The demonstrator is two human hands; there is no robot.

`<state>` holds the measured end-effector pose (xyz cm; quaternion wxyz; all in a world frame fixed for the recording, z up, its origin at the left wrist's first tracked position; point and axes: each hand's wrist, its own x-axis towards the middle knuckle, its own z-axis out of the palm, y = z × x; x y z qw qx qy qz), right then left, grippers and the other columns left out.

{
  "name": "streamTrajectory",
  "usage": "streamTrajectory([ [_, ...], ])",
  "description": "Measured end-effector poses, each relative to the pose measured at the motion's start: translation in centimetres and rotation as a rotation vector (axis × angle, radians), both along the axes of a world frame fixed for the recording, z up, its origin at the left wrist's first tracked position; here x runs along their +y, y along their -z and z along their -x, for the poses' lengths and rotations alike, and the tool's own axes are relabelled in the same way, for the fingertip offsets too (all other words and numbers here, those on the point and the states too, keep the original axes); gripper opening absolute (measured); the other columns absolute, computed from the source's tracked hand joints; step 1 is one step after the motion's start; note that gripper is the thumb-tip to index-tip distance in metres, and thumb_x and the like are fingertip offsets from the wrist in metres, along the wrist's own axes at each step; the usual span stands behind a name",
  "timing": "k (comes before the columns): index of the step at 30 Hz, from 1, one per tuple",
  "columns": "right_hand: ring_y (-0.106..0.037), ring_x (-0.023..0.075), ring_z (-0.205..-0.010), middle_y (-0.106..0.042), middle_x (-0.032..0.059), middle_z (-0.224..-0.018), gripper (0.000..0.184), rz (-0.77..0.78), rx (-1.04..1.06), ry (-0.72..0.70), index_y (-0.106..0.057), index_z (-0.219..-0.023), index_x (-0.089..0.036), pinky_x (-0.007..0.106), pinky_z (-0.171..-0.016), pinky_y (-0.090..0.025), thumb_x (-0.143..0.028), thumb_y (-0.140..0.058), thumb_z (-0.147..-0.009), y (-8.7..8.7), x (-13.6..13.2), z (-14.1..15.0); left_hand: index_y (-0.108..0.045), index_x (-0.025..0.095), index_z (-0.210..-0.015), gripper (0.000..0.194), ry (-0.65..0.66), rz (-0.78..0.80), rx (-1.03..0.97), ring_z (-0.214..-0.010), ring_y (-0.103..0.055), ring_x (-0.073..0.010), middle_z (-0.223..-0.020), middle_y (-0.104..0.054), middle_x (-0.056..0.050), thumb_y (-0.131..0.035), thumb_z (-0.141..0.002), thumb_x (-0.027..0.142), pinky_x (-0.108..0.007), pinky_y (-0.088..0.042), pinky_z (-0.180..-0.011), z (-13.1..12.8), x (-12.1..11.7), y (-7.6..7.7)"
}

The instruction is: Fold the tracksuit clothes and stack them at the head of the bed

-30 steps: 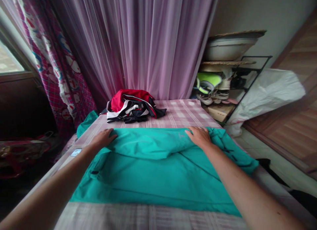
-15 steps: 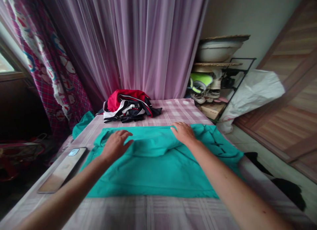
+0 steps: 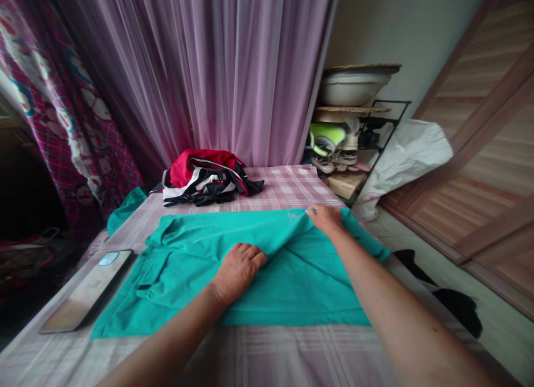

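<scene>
A teal jacket (image 3: 187,276) lies folded across the checked cloth in front of me, a sleeve cuff with a small black tab at its left and a faint pale logo near its far edge. My right hand (image 3: 326,217) pinches the fabric at the far right, raising a slanting crease. Nearer the middle, my left hand (image 3: 240,269) is closed with curled fingers on the edge of the folded layer; its fingertips are partly hidden.
Beyond the jacket sits a heap of red, black and white clothing (image 3: 204,178). A phone (image 3: 85,292) rests face down at the left edge. More teal cloth (image 3: 125,210) hangs at the far left corner. A shoe rack (image 3: 390,128) and a white bag (image 3: 411,156) stand at right.
My left hand has moved right and nearer, from the jacket's far left edge to its middle. My right hand has closed on the far edge. The folded layer lies smoother at left.
</scene>
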<state>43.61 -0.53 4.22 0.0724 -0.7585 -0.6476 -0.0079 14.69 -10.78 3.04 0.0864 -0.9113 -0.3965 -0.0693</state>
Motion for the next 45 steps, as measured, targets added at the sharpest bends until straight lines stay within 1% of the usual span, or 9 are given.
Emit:
streamTrajectory([
  [6,-0.059,0.026,-0.117,-0.072,0.0082,-0.12,0.032,-0.048,0.02,-0.059,-0.07,-0.116,-0.027,0.042,-0.099,-0.037,-0.036,-0.048,-0.095,0.6,1.2,1.1,-0.065,0.021,-0.101,0.022,0.04,0.137,-0.141,-0.088,-0.063,-0.0189,-0.094,-0.069,-0.004,-0.045,-0.1,0.032,-0.032,-0.049,-0.079,-0.3,-1.1,1.0],
  [10,-0.056,0.0284,-0.121,-0.067,0.0101,-0.129,0.039,-0.111,0.039,-0.07,-0.061,-0.13,-0.024,0.048,-0.104,-0.034,-0.034,-0.044,-0.095,1.5,0.4,0.9,-0.063,0.023,-0.112,0.029,0.03,0.196,-0.281,-0.094,-0.066,-0.0182,-0.103,-0.071,-0.004,-0.044,-0.1,0.042,-0.03,-0.051,-0.084,1.1,0.0,-0.2],
  [18,-0.054,0.0294,-0.124,-0.065,0.0095,-0.132,0.041,-0.093,0.025,0.006,-0.067,-0.125,-0.025,0.046,-0.102,-0.039,-0.039,-0.043,-0.094,2.4,-0.8,-3.6,-0.05,0.012,-0.139,0.057,-0.815,0.0,-0.08,-0.129,-0.052,-0.0391,-0.147,-0.049,-0.022,-0.04,-0.094,0.046,-0.051,-0.043,-0.103,16.9,7.8,-1.8],
  [22,-0.055,0.0253,-0.124,-0.069,0.004,-0.128,0.035,-0.052,0.058,-0.053,-0.074,-0.111,-0.027,0.038,-0.1,-0.042,-0.037,-0.045,-0.093,2.3,0.3,-4.8,-0.049,0.006,-0.136,0.064,-0.948,0.207,-0.058,-0.117,-0.061,-0.0383,-0.128,-0.063,-0.025,-0.039,-0.092,0.052,-0.046,-0.049,-0.092,20.7,8.4,-0.5],
  [27,-0.067,0.0227,-0.103,-0.075,0.0043,-0.109,0.038,-0.03,0.186,-0.08,-0.074,-0.109,-0.025,0.03,-0.084,-0.048,-0.042,-0.044,-0.094,0.9,2.4,-4.6,-0.049,0.011,-0.135,0.056,-0.966,0.012,-0.108,-0.116,-0.061,-0.0377,-0.124,-0.066,-0.022,-0.038,-0.093,0.047,-0.046,-0.048,-0.092,20.7,6.7,-0.7],
  [31,-0.066,0.0262,-0.104,-0.076,0.0061,-0.103,0.035,0.027,0.026,-0.057,-0.075,-0.1,-0.026,0.035,-0.088,-0.045,-0.049,-0.05,-0.092,1.2,3.3,-3.8,-0.044,0.014,-0.14,0.058,-1.078,0.052,-0.213,-0.115,-0.062,-0.0358,-0.127,-0.065,-0.02,-0.04,-0.093,0.049,-0.043,-0.051,-0.086,21.2,5.8,-0.7],
  [38,-0.058,0.0296,-0.117,-0.068,0.0125,-0.126,0.038,-0.192,-0.051,-0.068,-0.065,-0.124,-0.021,0.05,-0.104,-0.034,-0.032,-0.044,-0.094,2.0,2.2,-1.9,-0.041,0.01,-0.145,0.071,-1.048,0.076,-0.205,-0.124,-0.056,-0.0394,-0.137,-0.058,-0.023,-0.037,-0.093,0.057,-0.052,-0.047,-0.096,21.6,6.2,-0.6],
  [42,-0.052,0.0251,-0.128,-0.06,0.0122,-0.139,0.045,-0.251,0.085,-0.299,-0.061,-0.131,-0.017,0.039,-0.107,-0.037,-0.028,-0.037,-0.096,0.1,1.8,4.2,-0.046,0.017,-0.145,0.064,-0.929,-0.041,-0.118,-0.137,-0.044,-0.0372,-0.15,-0.048,-0.016,-0.031,-0.095,0.054,-0.055,-0.034,-0.11,19.8,7.2,-0.7],
  [45,-0.047,0.021,-0.135,-0.053,0.0064,-0.148,0.047,-0.148,0.143,-0.545,-0.058,-0.137,-0.023,0.035,-0.112,-0.034,-0.037,-0.033,-0.099,-0.5,1.2,11.3,-0.048,0.023,-0.145,0.06,-0.79,0.073,-0.044,-0.145,-0.033,-0.0325,-0.155,-0.045,-0.01,-0.033,-0.095,0.052,-0.055,-0.021,-0.118,17.7,8.4,0.7],
])
